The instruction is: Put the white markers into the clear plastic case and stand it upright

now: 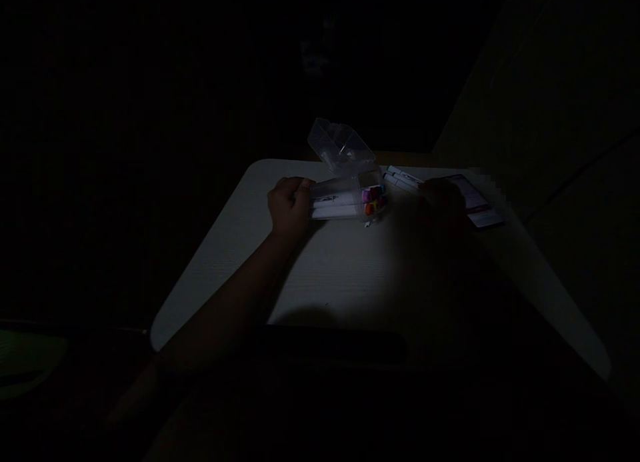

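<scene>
The scene is very dark. My left hand [290, 205] is closed around the end of a clear plastic marker case [345, 199] lying on its side on a white table [340, 275]. Inside it are white markers with pink, purple and orange caps [374, 201]. The case's clear lid [340, 145] stands open behind it. My right hand [443, 195] is deep in shadow, resting on the table beside loose white markers [403, 179]; its fingers cannot be made out.
A dark phone or card [477, 202] lies at the table's right, just past my right hand. The table's edges fall away into darkness on the left, right and near side. A greenish shape [30, 362] shows at the lower left.
</scene>
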Demonstrator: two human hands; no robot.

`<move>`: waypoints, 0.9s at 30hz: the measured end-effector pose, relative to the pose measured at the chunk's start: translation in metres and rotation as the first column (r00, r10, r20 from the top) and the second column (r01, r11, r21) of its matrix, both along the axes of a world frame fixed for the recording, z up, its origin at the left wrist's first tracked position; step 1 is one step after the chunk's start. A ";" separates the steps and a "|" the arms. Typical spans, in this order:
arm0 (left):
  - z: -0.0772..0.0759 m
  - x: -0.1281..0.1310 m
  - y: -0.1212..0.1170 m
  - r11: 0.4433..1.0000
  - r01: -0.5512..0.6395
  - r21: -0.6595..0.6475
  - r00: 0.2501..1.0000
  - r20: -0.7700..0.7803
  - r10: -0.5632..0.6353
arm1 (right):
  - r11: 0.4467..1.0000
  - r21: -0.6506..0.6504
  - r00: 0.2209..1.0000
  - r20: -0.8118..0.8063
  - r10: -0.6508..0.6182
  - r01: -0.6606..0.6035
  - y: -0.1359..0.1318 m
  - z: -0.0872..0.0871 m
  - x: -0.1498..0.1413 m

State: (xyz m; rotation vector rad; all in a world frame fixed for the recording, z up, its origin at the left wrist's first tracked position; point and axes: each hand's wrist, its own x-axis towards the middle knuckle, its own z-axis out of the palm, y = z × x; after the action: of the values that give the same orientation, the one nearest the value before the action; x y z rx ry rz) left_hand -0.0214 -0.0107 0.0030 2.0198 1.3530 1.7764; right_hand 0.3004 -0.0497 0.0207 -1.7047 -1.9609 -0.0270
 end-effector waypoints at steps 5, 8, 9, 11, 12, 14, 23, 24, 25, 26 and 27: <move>-0.001 0.000 0.001 1.000 0.000 -0.014 1.000 0.012 0.000 | 0.991 -0.112 0.989 0.131 -0.064 0.078 0.010 -0.013 0.006; 0.000 0.001 0.000 1.000 0.003 -0.016 1.000 0.012 -0.003 | 0.983 -0.162 0.978 0.199 -0.058 0.091 0.003 -0.009 0.000; 0.000 0.001 0.000 1.000 0.002 -0.014 1.000 0.013 -0.002 | 0.980 -0.177 0.975 0.215 -0.051 0.090 0.001 -0.007 -0.002; 0.001 0.001 -0.001 1.000 -0.001 -0.014 1.000 0.009 0.001 | 0.977 -0.198 0.970 0.242 -0.036 0.086 -0.002 -0.002 -0.005; 0.001 0.001 -0.001 1.000 0.000 -0.017 1.000 0.004 0.000 | 0.976 -0.200 0.968 0.251 -0.031 0.084 -0.002 -0.001 -0.006; 0.001 0.001 -0.001 1.000 -0.005 -0.023 1.000 -0.004 0.005 | 0.975 -0.202 0.964 0.264 -0.032 0.088 -0.001 0.001 -0.006; 0.003 0.001 -0.002 1.000 -0.015 -0.022 1.000 0.005 0.015 | 0.968 -0.230 0.958 0.284 -0.029 0.097 0.002 -0.005 -0.011; 0.003 0.001 -0.002 1.000 -0.015 -0.020 1.000 0.006 0.015 | 0.967 -0.233 0.961 0.275 -0.034 0.101 0.000 -0.005 -0.012; 0.003 0.001 -0.002 1.000 -0.015 -0.015 1.000 0.005 0.015 | 0.966 -0.234 0.963 0.265 -0.046 0.111 -0.002 -0.005 -0.013; 0.003 0.001 -0.002 1.000 -0.014 -0.009 1.000 0.002 0.014 | 0.964 -0.237 0.965 0.255 -0.059 0.121 -0.004 -0.004 -0.014; 0.003 0.001 -0.002 1.000 -0.010 -0.004 1.000 -0.001 0.010 | 0.961 -0.245 0.967 0.247 -0.067 0.129 -0.006 -0.003 -0.015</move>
State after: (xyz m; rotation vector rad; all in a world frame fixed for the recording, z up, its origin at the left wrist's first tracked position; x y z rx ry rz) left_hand -0.0202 -0.0123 0.0057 2.0160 1.3688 1.7755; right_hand 0.2855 -0.0554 0.0176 -2.0505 -2.1250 -0.0097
